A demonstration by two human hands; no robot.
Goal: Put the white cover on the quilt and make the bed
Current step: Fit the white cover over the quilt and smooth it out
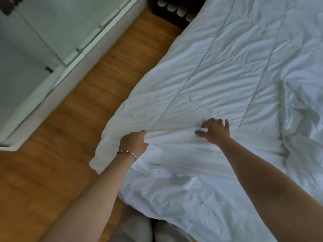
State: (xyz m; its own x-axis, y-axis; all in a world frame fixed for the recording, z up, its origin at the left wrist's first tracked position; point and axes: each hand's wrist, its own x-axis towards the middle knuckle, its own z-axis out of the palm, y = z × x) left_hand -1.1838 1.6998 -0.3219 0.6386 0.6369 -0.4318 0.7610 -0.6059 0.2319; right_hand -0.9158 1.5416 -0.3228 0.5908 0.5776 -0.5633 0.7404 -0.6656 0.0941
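The quilt (227, 67) lies spread over the bed, stitched and rumpled, toward one o'clock. The left hand (134, 142) bunches the white cover (174, 172) in curled fingers at its edge, while the right hand (215, 131) claws curled fingertips into the fabric at three o'clock of it. Both layers look soft, light and limp, so edges and corners seem the best holds.

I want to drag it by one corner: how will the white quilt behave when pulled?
Probably floppy: the white quilt bunches into folds where the left hand grips it. Likely light, since its edge drapes loosely over the floor. It should wrinkle rather than slide flat.
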